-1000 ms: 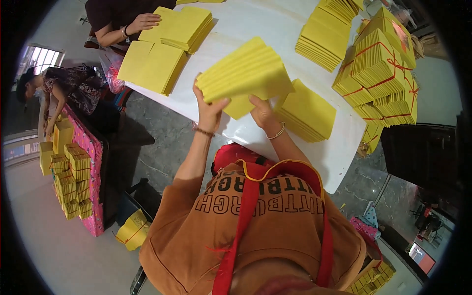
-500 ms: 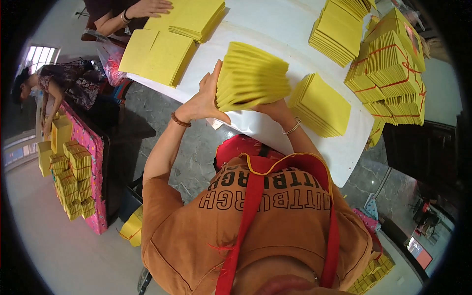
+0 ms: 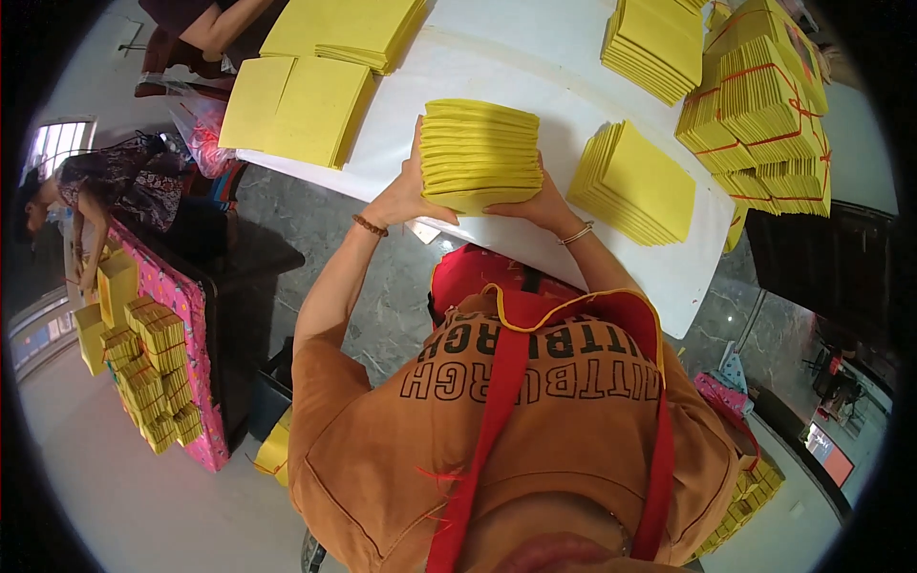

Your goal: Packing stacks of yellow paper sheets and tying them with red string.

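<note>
Between my two hands stands a thick stack of folded yellow paper (image 3: 480,153), its layered edges facing me near the table's front edge. My left hand (image 3: 409,191) clasps its left side, with the thumb along the lower front. On the other side my right hand (image 3: 537,202) grips it, thumb across the front and fingers up the right side. To the right lies a fanned pile of yellow paper (image 3: 638,181). Further left, flat yellow piles (image 3: 304,110) rest side by side on the white table (image 3: 458,57).
Red-tied yellow bundles (image 3: 764,115) are heaped at the table's right end, beside another loose pile (image 3: 654,48). Another person's arm (image 3: 229,27) shows at the far left. A second person (image 3: 124,181) bends over a pink-covered table (image 3: 196,334) holding tied bundles (image 3: 143,382).
The stack was tilted and blurred by motion; now it sits squarer and more even between my hands. My right hand has come up along its right side. The other person's hand has left the upper-left piles.
</note>
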Available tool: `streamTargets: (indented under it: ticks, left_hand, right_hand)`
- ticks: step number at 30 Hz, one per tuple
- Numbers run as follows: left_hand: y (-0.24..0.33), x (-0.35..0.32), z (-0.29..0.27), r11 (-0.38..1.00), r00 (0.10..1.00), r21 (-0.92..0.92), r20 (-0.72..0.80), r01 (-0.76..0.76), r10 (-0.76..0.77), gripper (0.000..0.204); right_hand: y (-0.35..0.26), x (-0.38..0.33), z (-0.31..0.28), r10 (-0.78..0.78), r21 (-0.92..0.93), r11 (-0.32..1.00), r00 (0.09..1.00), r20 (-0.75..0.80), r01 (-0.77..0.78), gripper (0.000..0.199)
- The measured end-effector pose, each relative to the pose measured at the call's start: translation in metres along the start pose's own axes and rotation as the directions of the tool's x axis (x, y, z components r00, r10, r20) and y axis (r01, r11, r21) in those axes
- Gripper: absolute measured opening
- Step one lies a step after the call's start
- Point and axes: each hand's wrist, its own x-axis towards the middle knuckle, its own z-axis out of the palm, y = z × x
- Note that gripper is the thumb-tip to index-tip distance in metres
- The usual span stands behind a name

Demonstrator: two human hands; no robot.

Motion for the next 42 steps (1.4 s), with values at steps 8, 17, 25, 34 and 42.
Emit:
streamTargets:
  ticks: [8,17,25,34,42]
  left_hand:
    - [-0.020,0.006,0.007,0.970,0.988,0.214,-0.080,-0.115,0.135,0.100]
    - [-0.011,0.000,0.008,0.882,0.966,0.408,-0.007,-0.234,0.260,0.082]
    - [-0.037,0.017,0.012,0.890,0.945,0.371,-0.084,-0.265,0.316,0.045]
    - [-0.033,0.018,0.012,0.931,0.966,0.305,-0.101,-0.199,0.240,0.094]
    - [0.036,-0.001,0.019,0.871,0.809,0.157,-0.323,-0.465,0.490,0.133]
  right_hand:
    - [-0.028,-0.006,-0.002,-0.163,-0.051,0.985,0.986,0.040,0.165,0.125]
    - [-0.022,-0.015,0.008,-0.131,-0.008,0.991,0.988,0.084,0.132,0.135]
    - [-0.008,-0.003,0.003,-0.167,-0.017,0.986,0.986,-0.002,0.167,0.127]
    - [-0.008,0.008,0.000,-0.034,0.058,0.998,0.993,-0.111,0.040,0.090]
    - [-0.006,0.011,0.003,-0.039,0.067,0.997,0.999,-0.036,0.042,0.088]
